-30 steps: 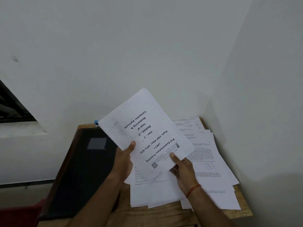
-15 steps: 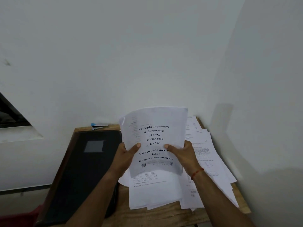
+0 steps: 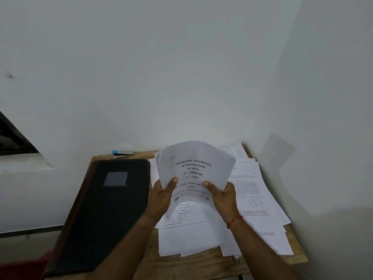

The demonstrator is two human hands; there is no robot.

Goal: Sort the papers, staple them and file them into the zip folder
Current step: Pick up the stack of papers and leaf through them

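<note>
I hold a printed cover sheet (image 3: 193,164), its bold title upside down to me, bowed upward over the table. My left hand (image 3: 161,197) grips its left edge and my right hand (image 3: 222,196) grips its right edge, a red thread on that wrist. Under it lies a spread of loose printed papers (image 3: 256,203) on the right half of the wooden table (image 3: 181,265). A black zip folder (image 3: 105,215) lies shut on the left half. A stapler (image 3: 122,154) with a blue end rests at the table's back edge, against the wall.
White walls close the table in at the back and on the right. A dark window opening (image 3: 12,138) sits at the left. Something red (image 3: 22,269) shows at the bottom left, below the table's edge.
The sheet turned from slanted to square in front of me, and both hands pushed its sides inward so it now arches. The view shifted slightly, showing the stapler fully.
</note>
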